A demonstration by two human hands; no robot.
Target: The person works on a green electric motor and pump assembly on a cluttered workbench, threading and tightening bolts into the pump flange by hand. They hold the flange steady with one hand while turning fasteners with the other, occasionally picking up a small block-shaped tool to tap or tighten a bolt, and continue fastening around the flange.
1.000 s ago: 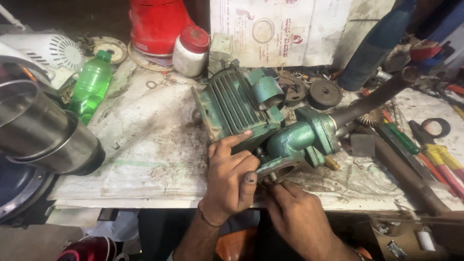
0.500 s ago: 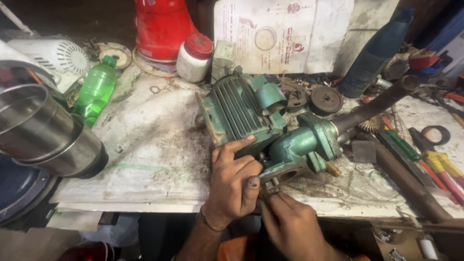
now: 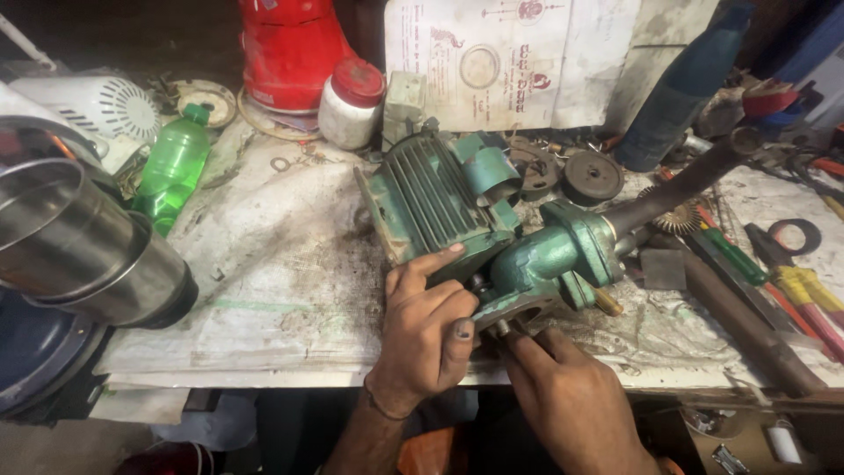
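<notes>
A green finned electric motor (image 3: 435, 200) with a green pump housing (image 3: 552, 257) bolted to it lies on the workbench (image 3: 264, 299). A dark pipe (image 3: 681, 185) sticks out of the housing toward the upper right. My left hand (image 3: 426, 330) rests on the near edge of the motor, fingers curled by the joint between motor and pump. My right hand (image 3: 567, 391) reaches from below to the underside of the pump flange (image 3: 514, 310), fingertips pinching a small bolt or fitting there that I cannot make out.
A green plastic bottle (image 3: 176, 167), a steel pot (image 3: 83, 251), a red container (image 3: 286, 44) and a white jar with a red lid (image 3: 352, 104) stand at left and back. Round metal parts (image 3: 591, 176), screwdrivers and pliers (image 3: 791, 281) lie at right.
Both hands stay at the pump's lower flange. The view has drifted slightly, and my right hand has moved a little up toward the flange.
</notes>
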